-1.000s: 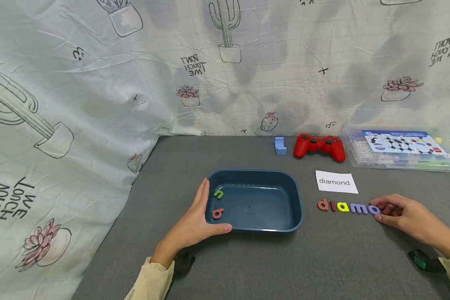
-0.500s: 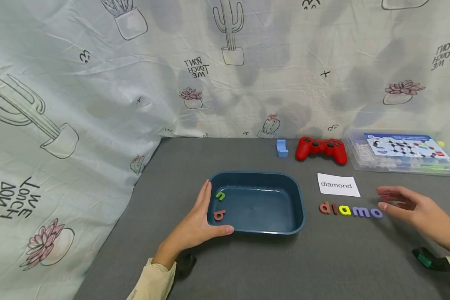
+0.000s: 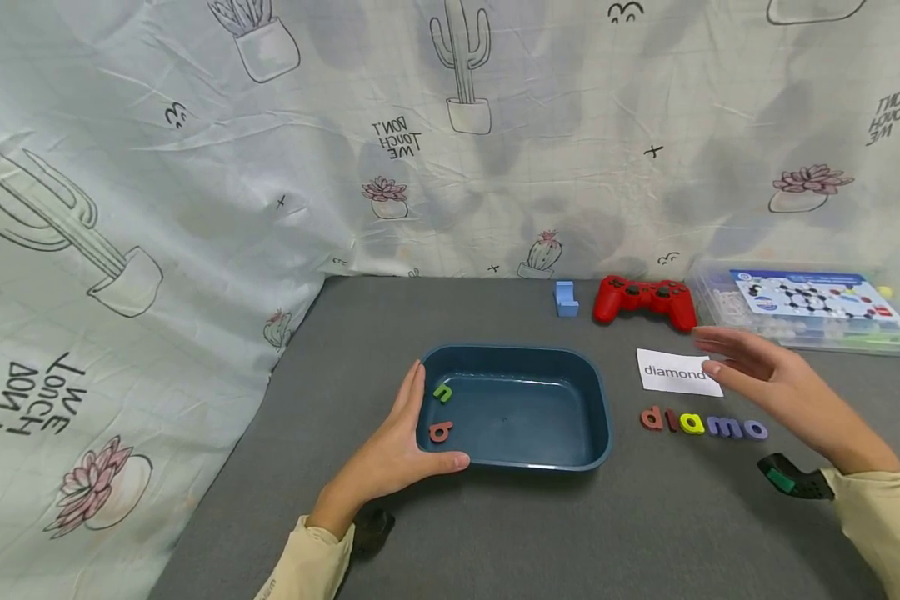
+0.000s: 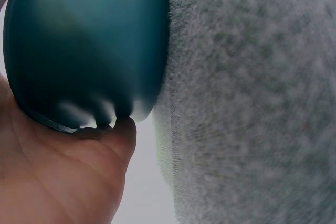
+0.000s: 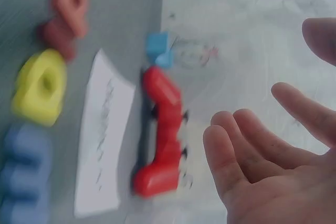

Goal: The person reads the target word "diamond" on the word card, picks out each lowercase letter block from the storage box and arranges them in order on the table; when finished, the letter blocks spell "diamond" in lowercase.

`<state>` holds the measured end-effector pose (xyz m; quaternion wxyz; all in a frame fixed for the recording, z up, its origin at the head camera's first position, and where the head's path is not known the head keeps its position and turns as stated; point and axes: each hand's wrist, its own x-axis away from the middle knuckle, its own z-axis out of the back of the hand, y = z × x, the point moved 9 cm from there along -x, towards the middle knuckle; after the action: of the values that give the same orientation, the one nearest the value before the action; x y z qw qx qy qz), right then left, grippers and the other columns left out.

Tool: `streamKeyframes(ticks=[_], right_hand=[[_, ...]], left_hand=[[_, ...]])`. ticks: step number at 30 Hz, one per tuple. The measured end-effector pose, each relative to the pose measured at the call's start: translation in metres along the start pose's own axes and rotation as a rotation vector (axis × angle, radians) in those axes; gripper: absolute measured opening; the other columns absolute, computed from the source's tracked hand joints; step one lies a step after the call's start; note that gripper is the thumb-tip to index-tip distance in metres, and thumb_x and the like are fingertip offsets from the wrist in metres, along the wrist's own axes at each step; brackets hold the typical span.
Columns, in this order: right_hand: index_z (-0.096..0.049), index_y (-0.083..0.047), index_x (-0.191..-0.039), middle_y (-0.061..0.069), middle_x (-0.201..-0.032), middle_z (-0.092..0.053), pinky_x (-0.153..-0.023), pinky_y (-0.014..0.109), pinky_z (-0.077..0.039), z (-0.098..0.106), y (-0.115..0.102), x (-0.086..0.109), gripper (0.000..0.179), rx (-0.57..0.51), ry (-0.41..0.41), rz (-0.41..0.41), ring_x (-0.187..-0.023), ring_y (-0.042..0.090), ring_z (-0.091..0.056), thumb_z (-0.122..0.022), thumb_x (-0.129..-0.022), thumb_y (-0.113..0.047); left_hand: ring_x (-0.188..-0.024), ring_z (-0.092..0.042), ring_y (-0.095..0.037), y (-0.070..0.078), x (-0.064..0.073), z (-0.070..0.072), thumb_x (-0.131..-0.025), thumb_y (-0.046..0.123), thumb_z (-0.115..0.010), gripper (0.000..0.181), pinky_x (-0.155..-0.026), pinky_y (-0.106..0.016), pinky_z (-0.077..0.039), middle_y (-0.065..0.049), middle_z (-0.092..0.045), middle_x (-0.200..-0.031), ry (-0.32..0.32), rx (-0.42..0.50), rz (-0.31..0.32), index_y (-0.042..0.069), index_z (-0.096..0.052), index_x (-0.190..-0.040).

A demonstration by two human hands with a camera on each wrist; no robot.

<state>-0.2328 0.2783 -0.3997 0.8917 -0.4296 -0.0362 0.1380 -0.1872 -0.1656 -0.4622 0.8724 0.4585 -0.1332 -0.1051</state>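
Right hand (image 3: 783,387) has shifted up and left since the earlier frame, from beside the letter row (image 3: 700,427) to above it, fingertips now overlapping the right end of the card (image 3: 675,379). Going across: left hand (image 3: 386,454), left of centre, spread wide round the lower-left corner of the tray (image 3: 528,425), fingers on its left wall, thumb along its lower edge. Tray's long axis runs left-right, mid-frame. Inside, by its left wall: green letter (image 3: 442,389), with red letter (image 3: 440,427) below it, both just beside the left hand. Right of the tray: card, letter row under it, long axis also left-right, purple o (image 3: 747,429) at its right end. Right hand, loosely spread, holds nothing. Key relation, as judged: both tray letters lie left of the right hand, well apart, most of the tray between; left hand is far nearer but looks busy steadying.
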Motion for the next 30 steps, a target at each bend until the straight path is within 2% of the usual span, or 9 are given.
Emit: streamKeyframes(ticks=[5, 14, 17, 23, 26, 30], right_hand=[[-0.044, -0.013, -0.163, -0.007, -0.153, -0.053, -0.090, 0.015, -0.052, -0.016, -0.029, -0.016, 0.054, -0.067, -0.047, 0.063, -0.125, -0.007, -0.055, -0.059, -0.112, -0.021], [-0.046, -0.012, -0.162, 0.012, -0.156, -0.052, -0.091, 0.016, -0.052, -0.042, -0.066, -0.036, 0.054, -0.090, -0.070, 0.114, -0.123, 0.000, -0.057, -0.062, -0.111, -0.022], [-0.047, -0.010, -0.161, 0.016, -0.155, -0.053, -0.091, 0.019, -0.054, -0.052, -0.076, -0.043, 0.054, -0.098, -0.084, 0.133, -0.123, 0.008, -0.059, -0.062, -0.111, -0.021], [-0.049, -0.014, -0.161, 0.008, -0.156, -0.054, -0.094, 0.023, -0.054, -0.072, -0.097, -0.055, 0.054, -0.142, -0.127, 0.156, -0.130, 0.029, -0.059, -0.065, -0.110, -0.024], [-0.049, -0.015, -0.161, 0.005, -0.157, -0.053, -0.097, 0.024, -0.054, -0.084, -0.106, -0.061, 0.055, -0.174, -0.153, 0.169, -0.133, 0.031, -0.058, -0.066, -0.110, -0.026], [-0.049, -0.012, -0.161, 0.009, -0.158, -0.053, -0.097, 0.028, -0.055, -0.100, -0.117, -0.070, 0.056, -0.211, -0.192, 0.199, -0.134, 0.034, -0.058, -0.067, -0.109, -0.023]], left_hand=[[-0.163, 0.000, -0.033, 0.000, 0.000, 0.000, -0.084, 0.052, -0.089, 0.135, -0.120, -0.073, -0.017, 0.005, 0.018, -0.177, -0.001, 0.005, -0.002, 0.024, 0.010, -0.172], [-0.163, 0.002, -0.030, 0.000, -0.001, 0.000, -0.085, 0.053, -0.088, 0.134, -0.121, -0.071, -0.019, 0.005, 0.018, -0.177, -0.006, 0.016, -0.023, 0.025, 0.010, -0.172], [-0.163, 0.002, -0.030, 0.000, -0.001, 0.000, -0.085, 0.054, -0.088, 0.135, -0.121, -0.071, -0.020, 0.003, 0.018, -0.178, -0.005, 0.015, -0.031, 0.025, 0.010, -0.172], [-0.163, 0.003, -0.031, 0.001, 0.000, -0.001, -0.085, 0.054, -0.088, 0.135, -0.121, -0.071, -0.020, 0.001, 0.019, -0.178, -0.008, 0.020, -0.045, 0.025, 0.012, -0.172], [-0.163, 0.003, -0.031, 0.001, 0.000, 0.000, -0.085, 0.054, -0.088, 0.136, -0.121, -0.071, -0.020, 0.002, 0.019, -0.178, -0.006, 0.020, -0.043, 0.025, 0.012, -0.172], [-0.163, 0.003, -0.031, 0.001, 0.000, -0.001, -0.085, 0.055, -0.088, 0.135, -0.121, -0.071, -0.021, 0.002, 0.019, -0.177, -0.010, 0.021, -0.041, 0.025, 0.011, -0.172]])
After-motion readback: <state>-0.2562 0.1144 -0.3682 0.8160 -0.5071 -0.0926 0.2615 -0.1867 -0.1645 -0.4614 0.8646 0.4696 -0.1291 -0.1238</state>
